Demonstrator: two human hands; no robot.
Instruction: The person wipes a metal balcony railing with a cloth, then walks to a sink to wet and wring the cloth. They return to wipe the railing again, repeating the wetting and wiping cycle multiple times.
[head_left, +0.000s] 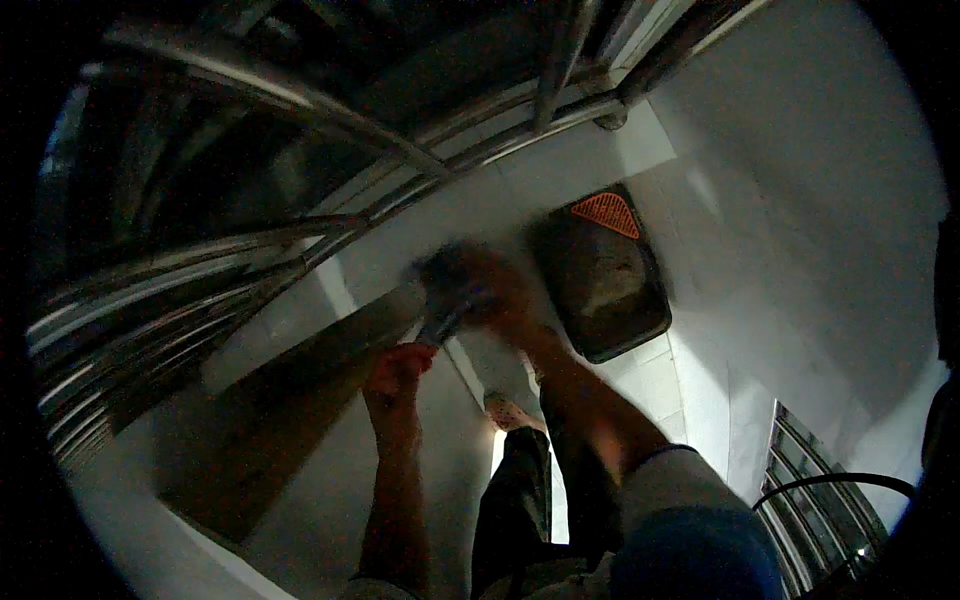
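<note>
A dark, cloth-like item (442, 281) is in front of me, blurred, with a paler grey lower end. My left hand (401, 367) grips that lower end, its fingers curled shut. My right hand (499, 300) is on the item's upper part, smeared by motion, and its fingers cannot be made out singly. What the item is, I cannot tell in this dim light. To the right of my right hand, a dark rectangular tub (600, 277) sits on the floor, with an orange slotted triangular piece (609, 213) in its far corner.
Metal railing bars (420, 161) cross the upper left. A pale wall (787, 225) rises on the right. At lower right are a barred metal grille (817, 495) and a curved black cable (836, 478). My bare foot (510, 412) is below my hands, on light floor tiles (649, 375).
</note>
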